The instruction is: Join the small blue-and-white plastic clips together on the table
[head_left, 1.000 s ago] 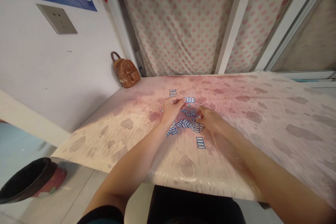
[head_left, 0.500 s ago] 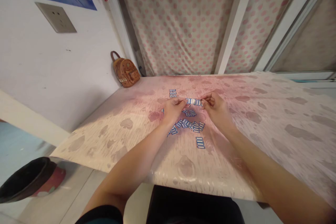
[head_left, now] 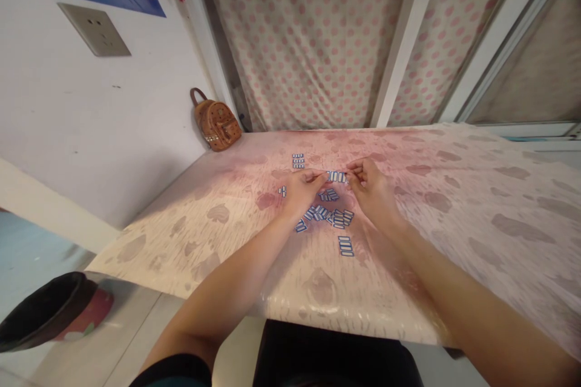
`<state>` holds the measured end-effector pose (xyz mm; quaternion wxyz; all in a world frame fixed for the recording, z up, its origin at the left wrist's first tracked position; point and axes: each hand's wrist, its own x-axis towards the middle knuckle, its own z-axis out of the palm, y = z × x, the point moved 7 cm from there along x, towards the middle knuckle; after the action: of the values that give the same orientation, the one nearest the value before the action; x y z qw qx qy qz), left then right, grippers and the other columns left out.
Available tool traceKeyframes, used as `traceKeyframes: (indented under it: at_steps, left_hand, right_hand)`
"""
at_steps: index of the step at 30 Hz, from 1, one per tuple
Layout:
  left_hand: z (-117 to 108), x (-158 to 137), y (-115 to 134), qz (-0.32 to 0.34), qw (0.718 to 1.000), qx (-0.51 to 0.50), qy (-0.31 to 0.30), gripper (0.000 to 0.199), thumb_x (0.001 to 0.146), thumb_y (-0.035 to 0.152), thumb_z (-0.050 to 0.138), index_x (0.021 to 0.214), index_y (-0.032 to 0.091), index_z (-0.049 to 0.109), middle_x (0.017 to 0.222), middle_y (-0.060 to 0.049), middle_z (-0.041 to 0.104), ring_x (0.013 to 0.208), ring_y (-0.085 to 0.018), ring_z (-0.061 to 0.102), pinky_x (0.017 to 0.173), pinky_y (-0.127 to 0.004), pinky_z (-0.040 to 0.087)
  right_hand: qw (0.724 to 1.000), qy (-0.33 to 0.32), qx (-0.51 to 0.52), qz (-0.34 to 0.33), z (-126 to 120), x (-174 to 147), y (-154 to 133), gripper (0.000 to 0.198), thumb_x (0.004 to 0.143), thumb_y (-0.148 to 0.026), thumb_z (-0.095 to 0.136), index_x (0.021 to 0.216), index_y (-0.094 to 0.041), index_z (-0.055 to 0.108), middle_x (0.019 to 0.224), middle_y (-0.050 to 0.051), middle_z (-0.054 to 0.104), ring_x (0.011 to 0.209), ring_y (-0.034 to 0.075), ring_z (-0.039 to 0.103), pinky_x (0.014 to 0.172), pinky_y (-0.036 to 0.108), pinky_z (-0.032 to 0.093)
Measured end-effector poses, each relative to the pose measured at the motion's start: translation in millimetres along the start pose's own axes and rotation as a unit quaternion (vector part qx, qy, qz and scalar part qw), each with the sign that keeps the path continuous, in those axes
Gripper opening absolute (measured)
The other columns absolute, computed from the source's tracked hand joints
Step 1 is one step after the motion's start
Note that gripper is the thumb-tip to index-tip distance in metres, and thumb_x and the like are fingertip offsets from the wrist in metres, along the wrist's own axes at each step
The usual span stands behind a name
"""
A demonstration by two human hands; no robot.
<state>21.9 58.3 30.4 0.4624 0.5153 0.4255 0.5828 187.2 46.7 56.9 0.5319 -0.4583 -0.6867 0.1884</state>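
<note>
Between my hands, above the table, is a short row of small white rectangular pieces with blue edges. My left hand pinches its left end between thumb and fingers. At its right end, my right hand is closed with thumb and fingertips together. Just below the row lies a small cluster of like pieces. Nearer to me is a loose, overlapping pile of them. What the pieces are is too small to make out.
A neat block of like pieces lies behind my left hand, a small group to its left. One short row is near the front. A brown mini backpack leans at the wall on the patterned tablecloth.
My left hand has shifted slightly right along the row, covering more of its left end. The small group left of that hand now shows more fully. My right hand has barely moved.
</note>
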Motion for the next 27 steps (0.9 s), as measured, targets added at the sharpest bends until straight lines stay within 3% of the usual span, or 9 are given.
traceKeyframes:
  at_steps: [12, 27]
  left_hand:
    - [6.3, -1.8, -8.1, -0.018, 0.999, -0.04, -0.029, 0.025, 0.078, 0.035, 0.077, 0.086, 0.012, 0.075, 0.082, -0.009, 0.077, 0.075, -0.019, 0.074, 0.07, -0.026, 0.058]
    - [4.1, -1.4, -5.0, -0.029, 0.999, -0.036, -0.013, 0.021, 0.077, 0.032, 0.078, 0.083, 0.012, 0.075, 0.08, -0.008, 0.077, 0.074, -0.019, 0.074, 0.071, -0.028, 0.058]
  right_hand:
    - [0.999, 0.019, -0.025, -0.018, -2.8, -1.8, -9.1, 0.012, 0.088, -0.029, 0.052, 0.098, -0.022, 0.053, 0.085, 0.005, 0.064, 0.075, 0.021, 0.064, 0.068, 0.036, 0.049]
    - [0.999, 0.011, -0.033, -0.002, -2.2, -1.5, -6.9, 0.01, 0.088, -0.03, 0.051, 0.094, -0.022, 0.053, 0.084, 0.005, 0.066, 0.073, 0.019, 0.063, 0.067, 0.031, 0.046]
